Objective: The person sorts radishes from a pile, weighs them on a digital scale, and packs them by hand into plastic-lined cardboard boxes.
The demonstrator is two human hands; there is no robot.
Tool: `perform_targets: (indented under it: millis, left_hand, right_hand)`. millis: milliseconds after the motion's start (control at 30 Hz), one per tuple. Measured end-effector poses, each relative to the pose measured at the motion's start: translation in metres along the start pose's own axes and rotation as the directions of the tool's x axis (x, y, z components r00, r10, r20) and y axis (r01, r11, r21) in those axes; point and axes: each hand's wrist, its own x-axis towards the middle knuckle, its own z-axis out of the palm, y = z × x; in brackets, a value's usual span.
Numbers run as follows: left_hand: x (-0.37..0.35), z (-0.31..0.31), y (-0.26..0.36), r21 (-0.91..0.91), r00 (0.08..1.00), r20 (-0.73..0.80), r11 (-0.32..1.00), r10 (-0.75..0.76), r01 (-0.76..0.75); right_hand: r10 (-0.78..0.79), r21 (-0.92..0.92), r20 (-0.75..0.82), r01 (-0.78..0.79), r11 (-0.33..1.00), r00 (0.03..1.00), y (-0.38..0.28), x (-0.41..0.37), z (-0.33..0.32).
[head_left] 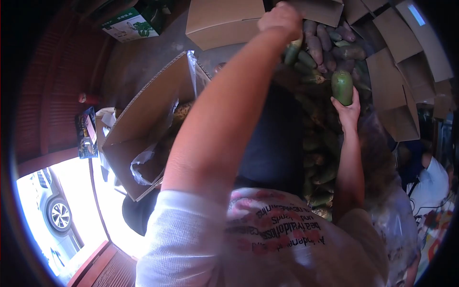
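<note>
My right hand point(348, 109) is wrapped round the lower end of a green radish point(341, 86), which it holds upright over the pile. Far forward, my left hand point(281, 21) is closed, its fingers curled out of sight on the side away from me. Just below it shows another green radish point(292, 52); whether the hand grips it is hidden. Beyond my right hand lies a heap of purplish-brown radishes point(314, 48), with green ones among them. More green radishes, in shadow, lie between my leg and my right forearm.
An open cardboard box point(143, 115) with a plastic liner stands at the left. Another carton point(224, 24) is ahead, and open boxes point(389, 86) line the right. A printed carton point(131, 24) sits at far left. Another person's white sleeve point(430, 184) shows at right.
</note>
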Motion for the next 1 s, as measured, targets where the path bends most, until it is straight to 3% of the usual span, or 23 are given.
perform_targets:
  millis: [67, 167, 233, 300, 367, 467, 500, 533, 600, 667, 733, 767, 800, 833, 867, 900, 933, 967, 1000]
  left_hand:
    - [0.027, 0.037, -0.04, 0.288, 0.989, 0.079, 0.947, 0.124, -0.142]
    - [0.011, 0.014, -0.041, 0.27, 0.994, 0.075, 0.959, 0.074, -0.091]
    - [-0.005, 0.001, -0.019, 0.134, 0.988, 0.141, 0.987, 0.065, -0.084]
    - [-0.017, 0.015, 0.007, -0.052, 0.941, 0.192, 0.961, 0.277, -0.272]
    - [-0.04, 0.007, 0.039, -0.104, 0.906, 0.316, 0.959, 0.283, -0.264]
    - [-0.046, 0.018, 0.049, -0.046, 0.905, 0.214, 0.929, 0.369, -0.368]
    - [-0.047, 0.003, 0.054, -0.045, 0.917, 0.261, 0.953, 0.3, -0.299]
    - [-0.044, -0.001, 0.053, -0.127, 0.909, 0.252, 0.943, 0.331, -0.308]
    - [-0.03, -0.011, 0.047, -0.282, 0.893, 0.218, 0.902, 0.393, -0.328]
    - [-0.004, -0.018, 0.029, -0.319, 0.96, 0.027, 0.912, 0.279, -0.257]
    - [-0.015, -0.086, 0.005, -0.175, 0.943, 0.122, 0.942, 0.31, -0.287]
    - [-0.018, -0.092, -0.011, -0.102, 0.973, -0.029, 0.968, 0.229, -0.231]
    - [-0.031, -0.111, -0.025, 0.102, 0.971, -0.105, 0.974, 0.215, -0.204]
    - [-0.015, -0.104, -0.055, -0.12, 0.999, -0.048, 0.993, -0.016, 0.01]
    - [0.003, -0.097, -0.089, -0.321, 0.972, 0.064, 0.917, -0.227, 0.236]
    - [-0.012, -0.136, -0.092, -0.105, 0.979, -0.178, 0.991, -0.097, 0.079]
    - [-0.028, -0.176, -0.099, 0.149, 0.925, -0.371, 0.988, 0.089, -0.035]
    - [-0.024, -0.191, -0.136, 0.324, 0.908, -0.402, 0.946, 0.118, 0.02]
    - [-0.016, -0.207, -0.183, 0.129, 0.922, -0.384, 0.986, -0.048, 0.105]
  right_hand:
    - [0.088, 0.129, 0.028, -0.091, 0.987, 0.996, -0.033, 0.0, 0.001]
    - [0.116, 0.313, 0.067, -0.131, 0.941, 0.991, -0.051, 0.004, 0.005]
    - [0.085, 0.336, 0.068, -0.103, 0.936, 0.994, -0.058, 0.007, 0.008]
    - [0.053, 0.397, 0.161, -0.114, 0.911, 0.986, -0.062, 0.011, 0.009]
    - [0.004, 0.498, 0.252, -0.133, 0.857, 0.968, -0.072, 0.016, 0.012]
    - [-0.073, 0.635, 0.397, -0.216, 0.742, 0.915, -0.08, 0.024, 0.01]
    - [-0.09, 0.644, 0.458, -0.26, 0.719, 0.884, -0.075, 0.032, 0.004]
    - [-0.113, 0.652, 0.514, -0.303, 0.695, 0.85, -0.072, 0.04, 0.001]
    - [-0.151, 0.684, 0.56, -0.352, 0.639, 0.814, -0.072, 0.056, 0.001]
    - [-0.17, 0.692, 0.63, -0.448, 0.566, 0.758, -0.082, 0.07, -0.001]
    - [-0.236, 0.704, 0.661, -0.481, 0.523, 0.712, -0.089, 0.074, -0.001]
    - [-0.275, 0.718, 0.669, -0.506, 0.479, 0.69, -0.09, 0.076, -0.001]
    - [-0.314, 0.729, 0.673, -0.528, 0.436, 0.67, -0.09, 0.079, -0.002]
    - [-0.343, 0.732, 0.679, -0.562, 0.385, 0.649, -0.087, 0.081, -0.002]
    - [-0.32, 0.735, 0.674, -0.563, 0.378, 0.666, -0.084, 0.082, 0.001]
    - [-0.298, 0.738, 0.669, -0.563, 0.371, 0.681, -0.081, 0.086, 0.001]
    - [-0.269, 0.744, 0.66, -0.562, 0.361, 0.701, -0.078, 0.088, -0.002]
    - [-0.289, 0.743, 0.662, -0.554, 0.376, 0.691, -0.084, 0.089, -0.004]
    - [-0.265, 0.751, 0.649, -0.545, 0.374, 0.713, -0.09, 0.09, -0.004]
